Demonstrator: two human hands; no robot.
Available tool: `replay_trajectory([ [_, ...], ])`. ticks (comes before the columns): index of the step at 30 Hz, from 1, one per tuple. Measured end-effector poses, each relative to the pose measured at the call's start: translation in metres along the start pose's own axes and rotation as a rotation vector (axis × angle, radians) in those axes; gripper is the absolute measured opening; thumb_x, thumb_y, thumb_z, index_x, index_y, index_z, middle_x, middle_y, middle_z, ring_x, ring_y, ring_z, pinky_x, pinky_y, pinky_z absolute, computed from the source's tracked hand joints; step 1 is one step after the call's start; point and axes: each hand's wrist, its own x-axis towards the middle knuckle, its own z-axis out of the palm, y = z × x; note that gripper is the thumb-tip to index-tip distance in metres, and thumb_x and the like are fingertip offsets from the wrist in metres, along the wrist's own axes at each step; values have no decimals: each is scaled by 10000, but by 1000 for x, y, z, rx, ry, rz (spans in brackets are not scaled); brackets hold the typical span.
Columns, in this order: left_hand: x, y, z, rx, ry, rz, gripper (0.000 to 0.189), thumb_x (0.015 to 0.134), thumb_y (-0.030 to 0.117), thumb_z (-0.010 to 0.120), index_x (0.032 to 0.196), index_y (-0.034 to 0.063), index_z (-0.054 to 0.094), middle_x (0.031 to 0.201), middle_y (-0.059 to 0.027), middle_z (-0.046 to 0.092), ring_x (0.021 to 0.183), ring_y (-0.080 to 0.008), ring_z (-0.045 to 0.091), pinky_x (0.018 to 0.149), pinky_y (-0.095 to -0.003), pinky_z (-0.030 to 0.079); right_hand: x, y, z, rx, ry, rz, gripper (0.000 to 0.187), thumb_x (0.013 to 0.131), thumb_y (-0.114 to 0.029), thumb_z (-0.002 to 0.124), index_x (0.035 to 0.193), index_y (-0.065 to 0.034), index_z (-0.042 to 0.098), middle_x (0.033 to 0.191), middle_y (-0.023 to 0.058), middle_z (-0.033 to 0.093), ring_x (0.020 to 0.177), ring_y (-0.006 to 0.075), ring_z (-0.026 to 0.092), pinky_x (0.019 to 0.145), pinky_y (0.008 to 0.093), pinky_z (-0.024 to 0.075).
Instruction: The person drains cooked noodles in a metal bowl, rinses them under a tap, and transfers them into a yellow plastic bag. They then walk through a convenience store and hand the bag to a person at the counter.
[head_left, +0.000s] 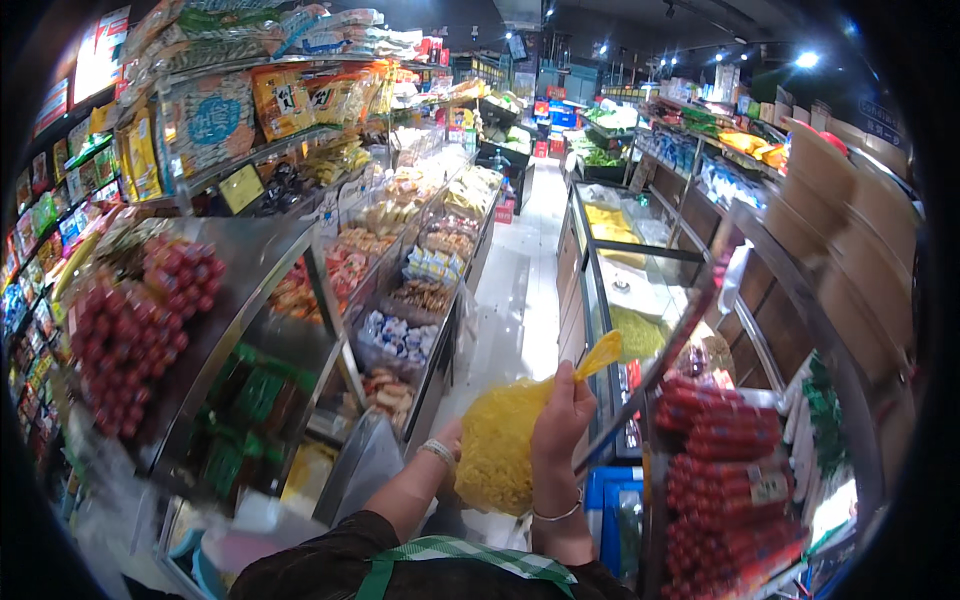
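Observation:
Low in the middle of the view, a full yellow plastic bag (499, 442) with lumpy contents is held in front of my body. My right hand (562, 412) pinches its gathered neck, and the twisted yellow end sticks up past my fingers. My left hand (450, 439) supports the bag's left side; its fingers are partly hidden behind the bag. What the bag holds cannot be told through the plastic.
Bins of wrapped snacks (401, 330) line the aisle's left side. At right stand a glass-topped food case (592, 300) and a stack of red packaged sausages (727, 495). Bunches of red packets (127, 345) lie on a metal shelf at left. Tiled floor (517, 292) runs ahead.

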Motion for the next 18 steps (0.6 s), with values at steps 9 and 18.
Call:
replay_trajectory([
  [9, 195, 122, 48, -26, -104, -25, 179, 830, 212, 494, 819, 52, 574, 798, -107, 641, 710, -232, 620, 693, -364, 510, 192, 100, 45, -173, 2, -96, 342, 923, -182, 489, 618, -27, 485, 556, -57, 395, 527, 30, 332, 459, 229, 259],
  [18, 390, 233, 56, 4, -96, -26, 180, 823, 206, 497, 832, 45, 577, 809, -111, 644, 745, -237, 625, 727, -371, 511, 387, 205, 59, -256, -1, 49, 370, 916, -236, 513, 603, -39, 495, 567, -40, 441, 532, 37, 373, 466, 226, 285],
])
